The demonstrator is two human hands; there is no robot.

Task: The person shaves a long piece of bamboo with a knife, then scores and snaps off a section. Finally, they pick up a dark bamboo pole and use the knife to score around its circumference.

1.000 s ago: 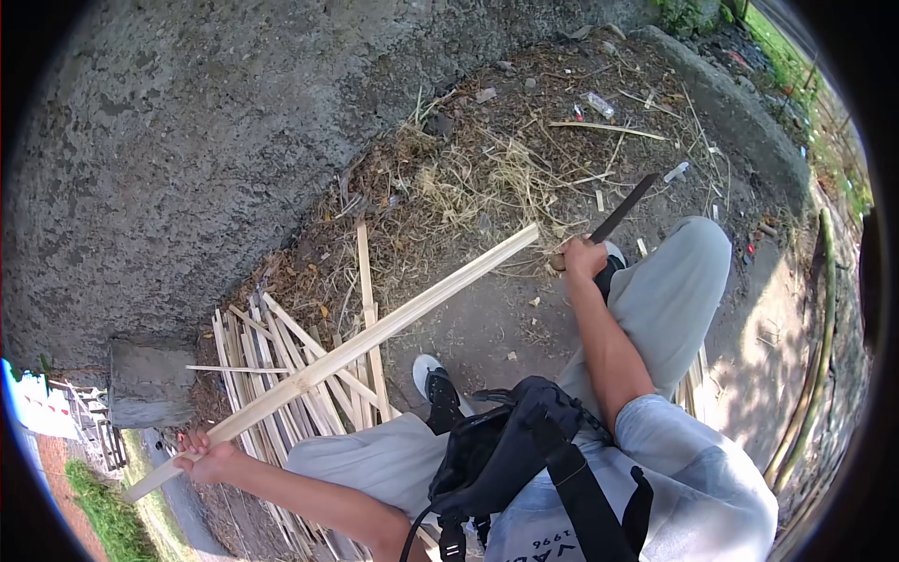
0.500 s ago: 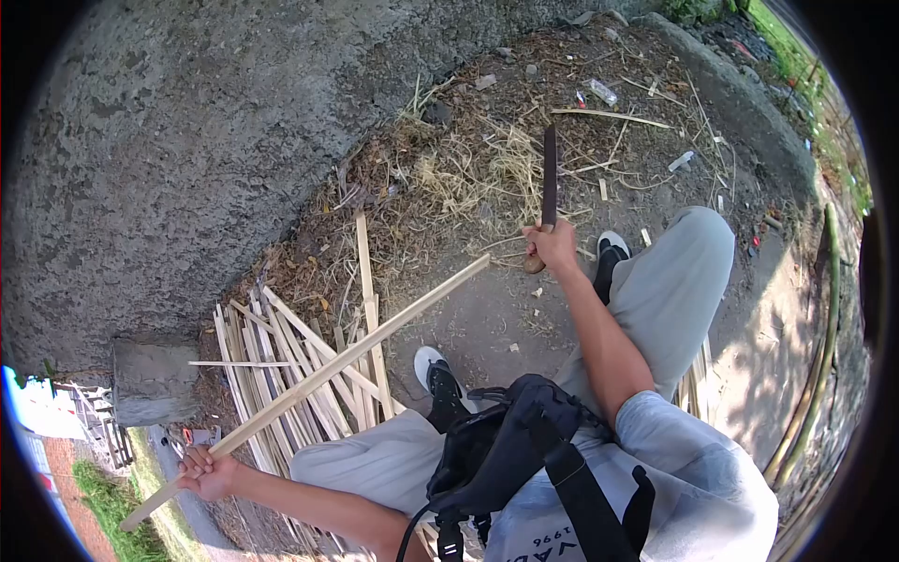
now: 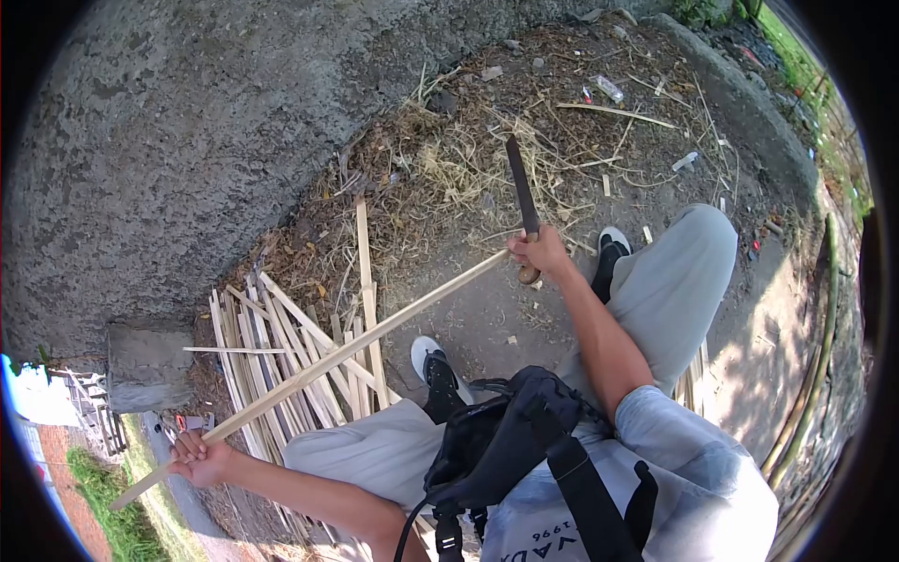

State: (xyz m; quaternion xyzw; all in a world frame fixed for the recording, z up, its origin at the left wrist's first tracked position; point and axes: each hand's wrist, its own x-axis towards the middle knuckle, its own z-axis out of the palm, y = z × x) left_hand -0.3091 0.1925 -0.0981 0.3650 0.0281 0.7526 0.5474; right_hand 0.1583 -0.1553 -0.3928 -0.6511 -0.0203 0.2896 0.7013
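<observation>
A long pale wooden strip (image 3: 356, 342) slants across the view from lower left to centre. My left hand (image 3: 199, 461) is closed around it near its lower end. My right hand (image 3: 540, 253) grips the wooden handle of a machete (image 3: 522, 185), whose dark blade points up and slightly left. The strip's upper end meets the fingers of my right hand; whether they pinch it is unclear. Below the strip, a pile of similar strips (image 3: 272, 361) lies on the ground beside my left leg.
A rough concrete wall (image 3: 197, 159) fills the upper left, with a concrete block (image 3: 150, 365) at its foot. Dry straw (image 3: 468, 173), a loose strip (image 3: 613, 115) and a plastic bottle (image 3: 609, 89) lie ahead. Long poles (image 3: 813, 375) lie at the right.
My right hand has moved slightly left and the machete blade has tilted left. The strip's upper end has shifted up and right, and now meets my right hand.
</observation>
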